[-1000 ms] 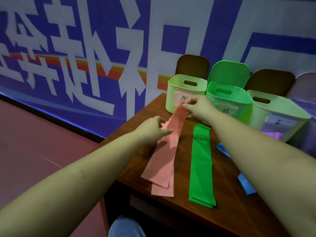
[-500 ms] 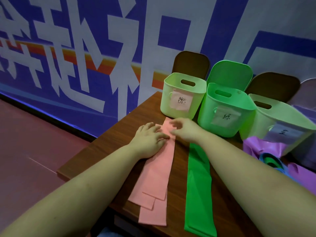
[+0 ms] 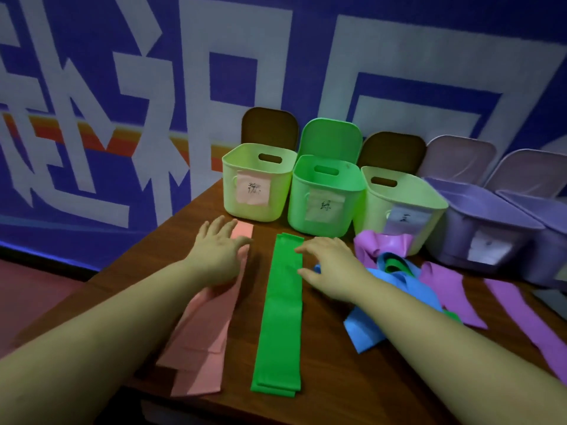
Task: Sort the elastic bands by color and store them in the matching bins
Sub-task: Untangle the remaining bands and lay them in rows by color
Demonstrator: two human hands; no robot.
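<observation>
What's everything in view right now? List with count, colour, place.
pink bands: a few stacked, pink, table left, flat
green bands: stack, green, table centre, flat
blue bands: loose heap, blue, right of green
purple bands: several, purple, table right, before the bins
bins: five, two pale green, one green, two lilac, back row, lids up
table: one, brown wood
banner: one, blue and white, behind
left hand: flat on pink bands
right hand: fingers spread, beside green bands

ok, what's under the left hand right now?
The left hand lies flat with straight fingers on the far end of the stacked pink elastic bands, which lie on the brown wooden table. The palm hides the band surface beneath it, so any folds there can't be seen.
</observation>
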